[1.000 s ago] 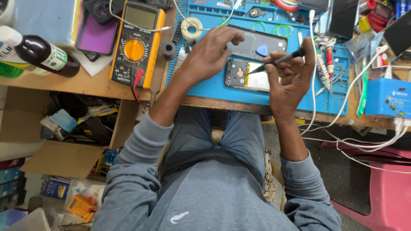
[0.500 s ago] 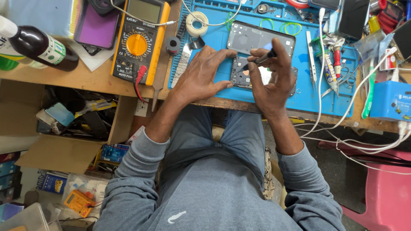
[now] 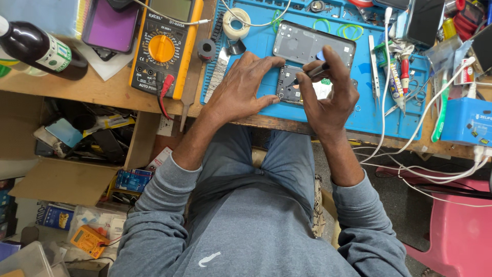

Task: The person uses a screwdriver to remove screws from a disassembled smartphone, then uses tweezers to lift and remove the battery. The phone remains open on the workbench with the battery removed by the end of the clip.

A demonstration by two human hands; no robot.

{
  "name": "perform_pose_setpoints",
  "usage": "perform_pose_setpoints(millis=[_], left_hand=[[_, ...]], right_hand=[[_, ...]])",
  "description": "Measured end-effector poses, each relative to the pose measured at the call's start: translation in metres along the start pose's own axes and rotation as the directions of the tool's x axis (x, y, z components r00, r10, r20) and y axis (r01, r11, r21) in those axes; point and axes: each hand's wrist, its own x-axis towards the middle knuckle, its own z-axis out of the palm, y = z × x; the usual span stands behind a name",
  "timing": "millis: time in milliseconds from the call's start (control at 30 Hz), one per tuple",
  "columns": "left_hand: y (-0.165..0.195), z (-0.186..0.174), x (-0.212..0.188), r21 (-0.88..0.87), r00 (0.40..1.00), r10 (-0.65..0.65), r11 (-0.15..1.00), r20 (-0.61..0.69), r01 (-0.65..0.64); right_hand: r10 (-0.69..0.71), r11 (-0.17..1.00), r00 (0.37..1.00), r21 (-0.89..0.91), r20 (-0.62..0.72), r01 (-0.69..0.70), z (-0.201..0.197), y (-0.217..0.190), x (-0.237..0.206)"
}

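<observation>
The wooden worktop [image 3: 102,92] carries everything, and a blue mat [image 3: 379,110] covers its right part; I place the rest from that mat. Off the mat's left edge lies a yellow multimeter [image 3: 163,48], with a dark bottle [image 3: 38,48] farther left again. Off the mat's right end sits a blue box [image 3: 467,122] with white cables running from it. On the mat's upper middle rests a grey phone back cover [image 3: 307,45]. Just below that cover, near the mat's front edge, lies the opened phone [image 3: 293,91], its insides showing. The left hand [image 3: 243,90] lies flat on the mat, fingers spread, its fingertips pressing the phone's left edge to steady it. The right hand [image 3: 328,100] is closed around a thin black tool [image 3: 310,73], whose tip touches the phone's upper part. Tweezers [image 3: 374,64] lie on the mat, right of the phone. A tape roll [image 3: 237,23] sits at the mat's top left corner.
</observation>
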Motion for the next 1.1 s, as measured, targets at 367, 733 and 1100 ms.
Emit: perform_pose_setpoints(millis=[367,733,1100], left_hand=[[-0.005,0.001,0.007,-0.182,0.993,0.092,0.978,-0.079,-0.105],[0.003,0.008,0.042,-0.629,0.999,-0.034,0.777,-0.001,0.026],[0.006,0.007,0.041,-0.723,0.989,0.15,0.681,-0.019,-0.117]], right_hand=[[-0.008,1.0,0.935,-0.005,0.355,0.011,-0.029,-0.02,0.048],[-0.012,1.0,0.963,-0.01,0.269,0.016,-0.026,-0.032,0.059],[-0.011,1.0,0.971,0.024,0.241,0.005,-0.023,-0.011,0.043]])
